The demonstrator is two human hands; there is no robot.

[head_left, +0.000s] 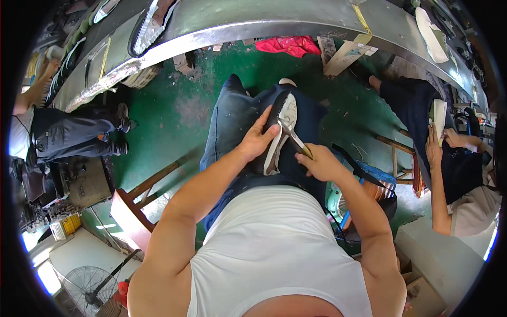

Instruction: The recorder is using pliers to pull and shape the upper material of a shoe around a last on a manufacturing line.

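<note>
Across my lap lies a shoe (288, 112) with its underside up, a dark upper folded over a pale, rough bottom at the toe. My left hand (258, 138) grips its left side, thumb pressed on the edge near the middle. From the right, my right hand (320, 161) is closed round the handle of a pincers-like metal tool (294, 138). The tool's curved head rests at the shoe's middle, close to my left thumb. Its tip is too small to make out. Dark blue cloth (224, 127) covers my legs beneath the shoe.
A long metal bench (222, 16) curves across the far side, bearing another shoe (150, 29) and a pale sole piece (430, 34). Co-workers sit at left (74, 129) and right (470, 206). A wooden stool (138, 211), a fan (90, 288) and red cloth (289, 46) are nearby.
</note>
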